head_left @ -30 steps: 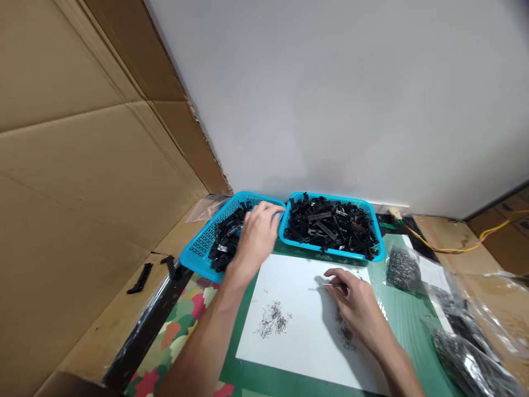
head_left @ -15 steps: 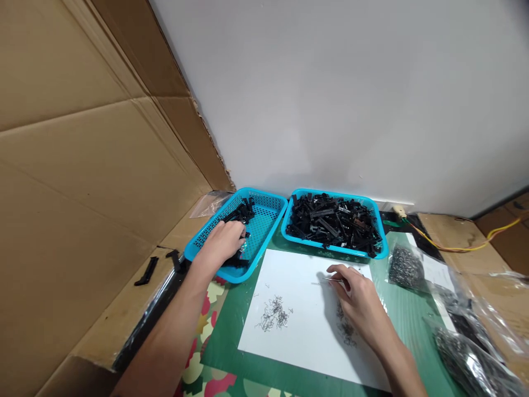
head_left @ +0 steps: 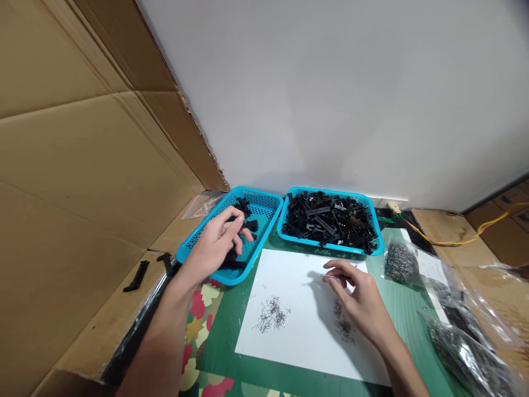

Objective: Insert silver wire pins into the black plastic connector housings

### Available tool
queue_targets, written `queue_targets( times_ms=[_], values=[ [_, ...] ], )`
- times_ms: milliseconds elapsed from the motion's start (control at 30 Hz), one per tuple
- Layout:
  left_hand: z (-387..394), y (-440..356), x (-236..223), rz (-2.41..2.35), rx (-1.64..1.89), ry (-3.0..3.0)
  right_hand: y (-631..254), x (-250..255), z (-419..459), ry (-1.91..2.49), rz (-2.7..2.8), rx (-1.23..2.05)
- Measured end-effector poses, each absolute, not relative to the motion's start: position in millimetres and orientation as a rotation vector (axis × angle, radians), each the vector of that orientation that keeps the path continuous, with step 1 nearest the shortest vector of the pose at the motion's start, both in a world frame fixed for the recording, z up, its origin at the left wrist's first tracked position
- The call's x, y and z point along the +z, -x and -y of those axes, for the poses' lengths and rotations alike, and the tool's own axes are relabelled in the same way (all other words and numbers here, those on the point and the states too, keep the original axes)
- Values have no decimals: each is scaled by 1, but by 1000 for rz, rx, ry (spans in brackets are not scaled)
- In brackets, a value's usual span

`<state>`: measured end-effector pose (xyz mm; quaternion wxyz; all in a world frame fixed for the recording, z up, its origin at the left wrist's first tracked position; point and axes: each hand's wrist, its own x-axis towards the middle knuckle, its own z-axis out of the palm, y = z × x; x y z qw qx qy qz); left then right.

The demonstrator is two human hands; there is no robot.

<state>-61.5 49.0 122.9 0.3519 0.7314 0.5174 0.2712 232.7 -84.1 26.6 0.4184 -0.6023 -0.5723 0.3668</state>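
Note:
My left hand (head_left: 219, 237) is over the left blue basket (head_left: 264, 201), its fingers apart and nothing visible held in them. Just beyond the fingers, a black plastic part (head_left: 251, 225) shows against the basket; more black parts lie partly hidden below the hand. Above the white sheet (head_left: 306, 320), my right hand (head_left: 355, 289) pinches a thin metal tool (head_left: 328, 276) whose tip points left; most of it is hidden by the fingers. One pile of small bent wires (head_left: 271, 315) lies on the sheet's left side, another pile (head_left: 344, 325) beside my right hand.
A second blue basket (head_left: 330, 220) is heaped with black parts. Bags of small metal pieces (head_left: 400, 262) lie at right, near a yellow cable (head_left: 454, 242). Two black parts (head_left: 136, 275) rest on cardboard at left. A cardboard wall (head_left: 82, 154) stands beside my left arm.
My left hand has lifted and turned, its fingers opening above the basket. My right hand still pinches the thin metal tool over the sheet. The view has shifted slightly.

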Motion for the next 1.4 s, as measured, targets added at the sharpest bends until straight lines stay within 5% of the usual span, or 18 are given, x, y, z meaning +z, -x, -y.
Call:
queue_targets(
  times_ms=[200,567,1400],
  values=[
    [-22,18,106,-889,640,-1636,-231,36,80,1370,1265,1047],
    [9,-37,39,-808,543,-1744,-237,33,79,1247,1211,1170],
    [20,-32,25,-895,717,-1796,-215,21,72,1381,1237,1199]
  ],
)
